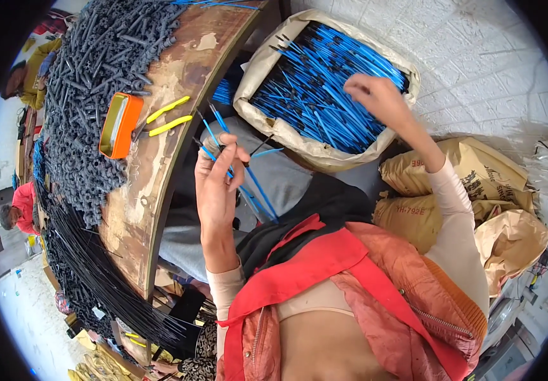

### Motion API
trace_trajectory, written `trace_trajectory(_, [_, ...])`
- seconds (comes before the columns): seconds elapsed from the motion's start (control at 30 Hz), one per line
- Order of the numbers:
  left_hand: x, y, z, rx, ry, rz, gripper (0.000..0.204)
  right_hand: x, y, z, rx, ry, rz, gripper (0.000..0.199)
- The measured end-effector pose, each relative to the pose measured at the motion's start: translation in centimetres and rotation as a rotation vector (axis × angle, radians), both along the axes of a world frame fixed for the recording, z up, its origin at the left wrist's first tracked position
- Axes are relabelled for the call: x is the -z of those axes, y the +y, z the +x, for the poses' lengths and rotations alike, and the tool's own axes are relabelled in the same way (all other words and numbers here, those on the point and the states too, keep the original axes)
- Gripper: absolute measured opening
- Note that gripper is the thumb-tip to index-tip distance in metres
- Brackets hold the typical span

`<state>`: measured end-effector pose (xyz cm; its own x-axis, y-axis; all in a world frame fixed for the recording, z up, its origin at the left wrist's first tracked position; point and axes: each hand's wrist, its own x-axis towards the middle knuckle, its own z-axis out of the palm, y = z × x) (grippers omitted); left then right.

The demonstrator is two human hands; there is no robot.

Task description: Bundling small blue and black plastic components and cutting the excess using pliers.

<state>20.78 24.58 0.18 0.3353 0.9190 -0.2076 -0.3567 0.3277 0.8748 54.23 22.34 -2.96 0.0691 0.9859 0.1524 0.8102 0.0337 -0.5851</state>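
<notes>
Head view: left hand [215, 187] pinches approx 4 blue rods [248, 184] w/ black tips, fanning above & below the fist. Right hand [378, 95] fingers curled down into sack [267, 70] of blue rods, too many to count; can't tell if gripping. Table: 1 orange tin [120, 124], 2 yellow handles [169, 117].

Right hand [378, 95]: fingertips blurred and buried among the blue rods [324, 82]; grip cannot be told. Sack [324, 155] contents below the top layer hidden.
</notes>
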Motion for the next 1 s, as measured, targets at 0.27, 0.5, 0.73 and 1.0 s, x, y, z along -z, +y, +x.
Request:
trace_trajectory(0.27, [-0.9, -0.4, 1.1, 0.047, 0.035, -0.044, 0.016, 6.2, -0.5, -4.0, -0.051, -0.377, 0.045, 0.018])
trace_trajectory(0.5, [-0.1, -0.1, 0.8, 0.028, 0.039, -0.041, 0.017, -5.0, 3.5, 2.6, -0.115, 0.18, 0.035, 0.015])
trace_trajectory(0.73, [0.1, 1.3, 2.7, 0.096, -0.069, -0.128, 0.031, -4.5, 2.6, 3.0, 0.137, 1.507, -0.27, 0.031])
trace_trajectory(1.0, [1.4, 0.7, 3.8, 0.198, 0.056, -0.1, 0.034, -3.8, -7.6, 0.6, 0.331, 1.403, -0.23, 0.025])
